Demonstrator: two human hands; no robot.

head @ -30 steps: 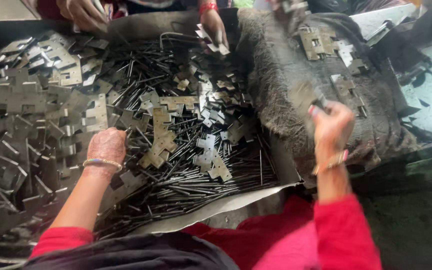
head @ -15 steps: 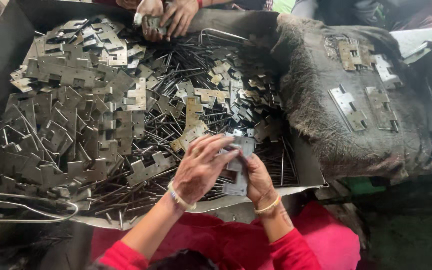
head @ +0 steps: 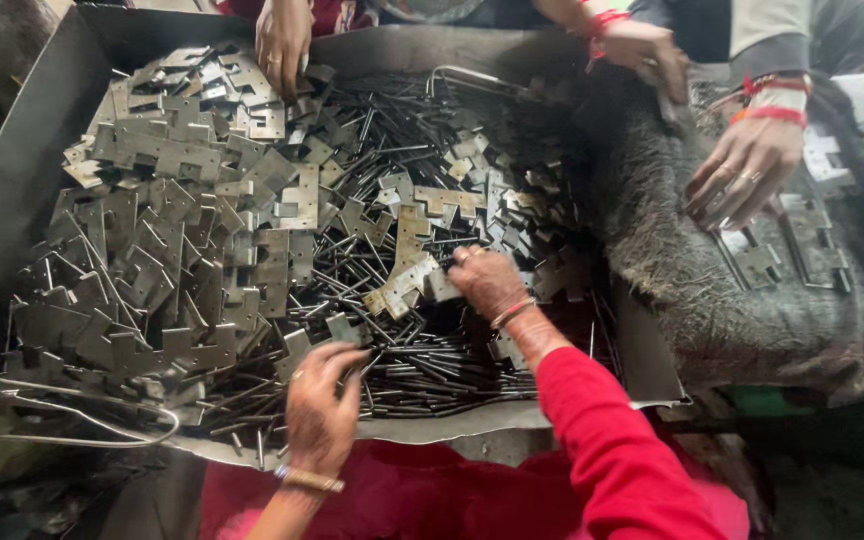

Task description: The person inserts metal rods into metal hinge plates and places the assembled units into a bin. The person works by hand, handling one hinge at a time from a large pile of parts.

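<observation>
My left hand (head: 320, 405) is at the front of a big metal tray (head: 22, 200), its fingertips pinched on a thin dark metal pin (head: 364, 364) in the heap of pins (head: 432, 375). My right hand (head: 487, 282), in a red sleeve, reaches to the tray's middle and grips a notched grey hinge plate (head: 414, 283) lying on the pins. Piles of similar hinge plates (head: 182, 230) fill the tray's left half.
A dark rough sack cloth (head: 672, 260) at the right carries joined hinges (head: 752, 262). Other people's hands work at the far edge: one hand (head: 282, 40) on the plates, another hand (head: 642, 45) at the cloth's top, a third hand (head: 742, 170) on the cloth. A bent wire (head: 82, 425) lies front left.
My hands, which were together at the tray's front, have parted: the left dropped to the pins near the front edge, the right reached forward onto a hinge plate.
</observation>
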